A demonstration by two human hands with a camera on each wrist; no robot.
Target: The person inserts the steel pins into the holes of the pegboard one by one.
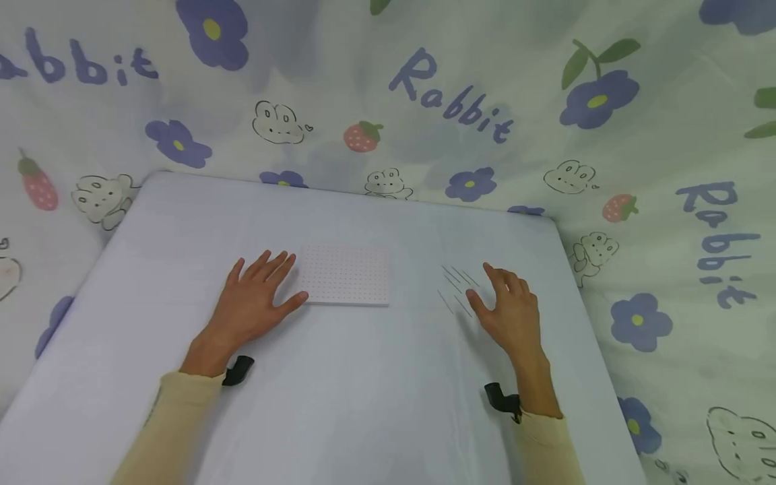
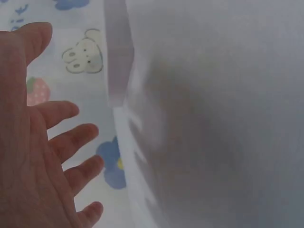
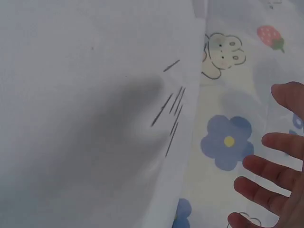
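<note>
A white board (image 1: 345,275) with a grid of small holes lies flat on the table, its side edge (image 2: 118,57) showing in the left wrist view. My left hand (image 1: 254,296) is just left of this board, fingers spread and holding nothing. Several thin dark needle-like rods (image 1: 457,286) are scattered to the right of the board; the right wrist view shows the same rods (image 3: 173,107) on the white surface. Beside them hovers my right hand (image 1: 509,310), its fingers loosely bent with nothing between them. Its shadow falls near the rods.
A white cloth covers the table (image 1: 364,397), whose far edge meets a curtain (image 1: 327,87) printed with rabbits, flowers and strawberries. Black curved pieces (image 1: 239,370) sit at both wrists, below the beige sleeves.
</note>
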